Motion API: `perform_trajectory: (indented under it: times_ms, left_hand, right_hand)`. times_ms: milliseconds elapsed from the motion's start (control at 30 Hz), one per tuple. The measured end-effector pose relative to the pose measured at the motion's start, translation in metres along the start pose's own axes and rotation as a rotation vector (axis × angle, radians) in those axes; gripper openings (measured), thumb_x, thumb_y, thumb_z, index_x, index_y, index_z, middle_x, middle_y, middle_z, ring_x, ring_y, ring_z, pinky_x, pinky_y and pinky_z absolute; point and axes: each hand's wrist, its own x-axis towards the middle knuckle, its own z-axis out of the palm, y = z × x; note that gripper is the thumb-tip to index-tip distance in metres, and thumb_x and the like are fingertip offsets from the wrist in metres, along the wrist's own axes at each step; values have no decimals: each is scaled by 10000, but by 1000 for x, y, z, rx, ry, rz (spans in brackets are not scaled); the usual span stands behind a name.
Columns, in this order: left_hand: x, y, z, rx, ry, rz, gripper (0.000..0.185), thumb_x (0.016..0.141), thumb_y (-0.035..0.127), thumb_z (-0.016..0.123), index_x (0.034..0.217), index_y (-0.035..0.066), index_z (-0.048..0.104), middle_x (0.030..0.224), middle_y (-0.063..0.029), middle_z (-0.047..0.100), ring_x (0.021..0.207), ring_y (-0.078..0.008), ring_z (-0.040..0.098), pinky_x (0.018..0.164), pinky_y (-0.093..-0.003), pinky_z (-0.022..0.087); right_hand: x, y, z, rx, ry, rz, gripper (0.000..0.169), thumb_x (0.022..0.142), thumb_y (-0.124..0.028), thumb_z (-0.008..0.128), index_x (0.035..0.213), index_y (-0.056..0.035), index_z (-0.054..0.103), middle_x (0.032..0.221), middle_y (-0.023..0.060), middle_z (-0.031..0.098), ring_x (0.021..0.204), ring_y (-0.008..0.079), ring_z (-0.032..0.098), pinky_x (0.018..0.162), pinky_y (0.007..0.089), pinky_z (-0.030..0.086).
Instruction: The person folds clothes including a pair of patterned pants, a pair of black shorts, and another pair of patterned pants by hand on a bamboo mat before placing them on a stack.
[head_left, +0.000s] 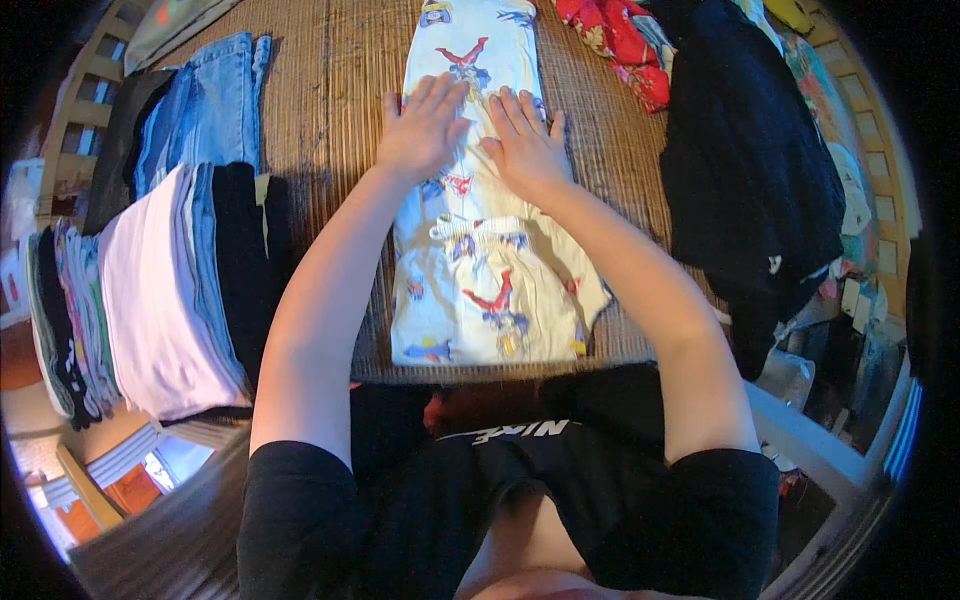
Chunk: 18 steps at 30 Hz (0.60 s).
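A pale cotton garment with printed cartoon figures (487, 300) lies lengthwise before me, narrow and partly folded. Its ribbed waistband is gathered across the near part, and the far end runs out of the picture at the top. My left hand (426, 127) rests flat on the cloth's left side, fingers pointing away. On the right side, my right hand (528, 142) presses palm down, its fingers spread. Neither hand grips the cloth. A small corner of fabric juts out at the near right.
The garment lies on a slatted bamboo mat (322, 112). On the left stand folded clothes: a pale pink piece (154, 292), blue jeans (206, 97) and several others. To the right are a heap of black clothing (750, 165) and a red floral cloth (622, 52). Wooden rails (874, 142) border the mat.
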Motion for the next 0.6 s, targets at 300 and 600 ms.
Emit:
perform_trajectory:
  times_ms: [300,600]
  left_hand:
    - [-84,24,-45,119,-79,41,497,914,380,240,1365,197,141,1419,-16,160,1307,-196,144,1015,-577,75]
    - [-124,39,-106,-364,-420,-244,540,894,375,360,1325,70,248,1185,-177,473,1079,-292,476,926,-398,373]
  right_hand:
    - [-70,34,-25,-234,-29,36,541,898,-415,278,1362,-164,157,1427,-5,121,1316,226,93,977,633,87]
    - [-117,-10,-93,32,-328,213,516,863,-402,403,1224,-38,350,1213,174,435,1147,308,403,924,523,308]
